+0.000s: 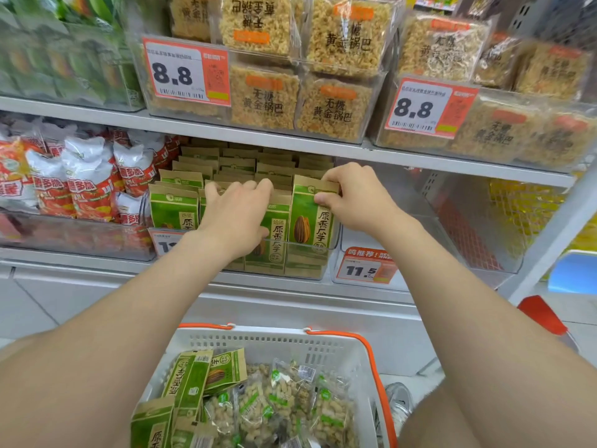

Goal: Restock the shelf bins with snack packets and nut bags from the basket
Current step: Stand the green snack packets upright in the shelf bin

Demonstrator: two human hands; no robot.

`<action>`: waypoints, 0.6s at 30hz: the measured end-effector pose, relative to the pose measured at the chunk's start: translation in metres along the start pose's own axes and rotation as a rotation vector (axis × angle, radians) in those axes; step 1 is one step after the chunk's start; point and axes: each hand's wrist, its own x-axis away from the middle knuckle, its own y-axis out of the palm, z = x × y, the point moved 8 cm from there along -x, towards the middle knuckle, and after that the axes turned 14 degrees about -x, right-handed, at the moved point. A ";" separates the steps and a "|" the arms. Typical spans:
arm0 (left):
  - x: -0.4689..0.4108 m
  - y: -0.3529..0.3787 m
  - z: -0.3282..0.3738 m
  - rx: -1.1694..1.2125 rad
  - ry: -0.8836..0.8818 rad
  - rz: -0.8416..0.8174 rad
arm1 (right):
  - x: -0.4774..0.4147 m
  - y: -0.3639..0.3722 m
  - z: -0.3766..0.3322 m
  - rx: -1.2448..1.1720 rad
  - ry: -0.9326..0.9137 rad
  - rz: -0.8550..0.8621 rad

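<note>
The lower shelf (80,258) carries a clear bin (336,245) at its front edge, packed with upright rows of green seed bags (232,163). Below it, the white basket (258,339) holds spare seed packets (193,376) at its left side and clear nut bags (290,402) across the middle and right. One front bag (307,221) stands at the bin's front right corner, and the right hand (355,198) pinches its top edge between thumb and curled fingers. The left hand (235,215) hooks its fingers over the tops of the middle bags (279,242), with its thumb on a bag's face. The step looks like seating and squaring the front row. Next, probably, both hands release and one reaches down into the basket. This bin looks nearly full, so the nut bags may belong in the neighbouring bin (420,221) to the right
</note>
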 end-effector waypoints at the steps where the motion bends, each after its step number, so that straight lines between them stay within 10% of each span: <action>1: 0.001 0.000 0.000 -0.017 0.001 -0.002 | -0.001 0.001 -0.001 0.010 -0.001 -0.008; 18: -0.004 -0.001 -0.001 -0.054 0.050 0.002 | -0.010 0.036 -0.003 0.271 0.079 -0.298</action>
